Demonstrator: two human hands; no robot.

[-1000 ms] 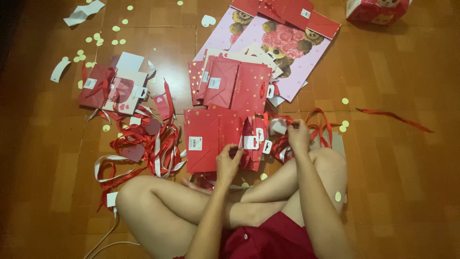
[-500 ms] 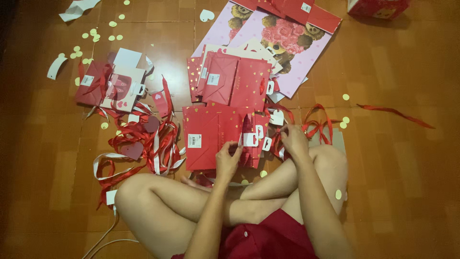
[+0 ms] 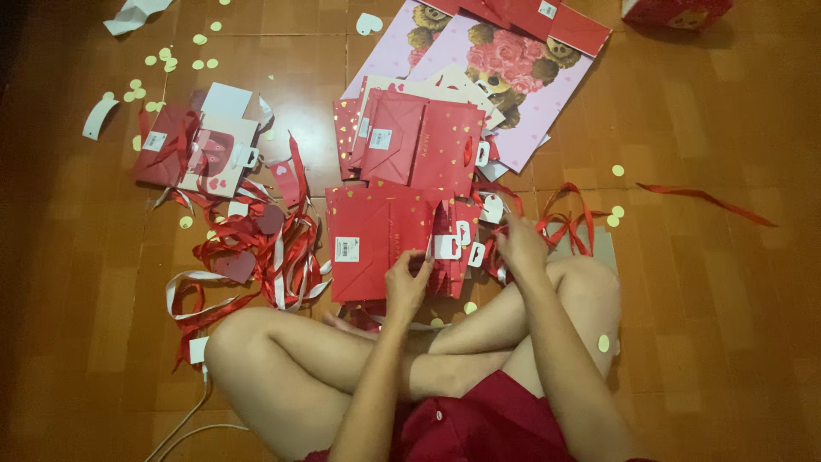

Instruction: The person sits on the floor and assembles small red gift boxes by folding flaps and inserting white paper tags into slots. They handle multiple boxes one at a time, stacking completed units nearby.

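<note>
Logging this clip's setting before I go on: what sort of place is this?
Probably a room in a home, with work done on the floor: glossy brown wooden floor, flat red paper gift bags spread about, loose red ribbons, and the person sitting cross-legged among them.

I'm sitting cross-legged, both forearms running out toward twelve o'clock over my shins. My left hand (image 3: 409, 282) sits at about eleven, fingers curled in a pinch, thumb up. My right hand (image 3: 520, 244) is out at one o'clock, knuckles up, fingers bent downward and closed. The hands are near but apart.
</note>
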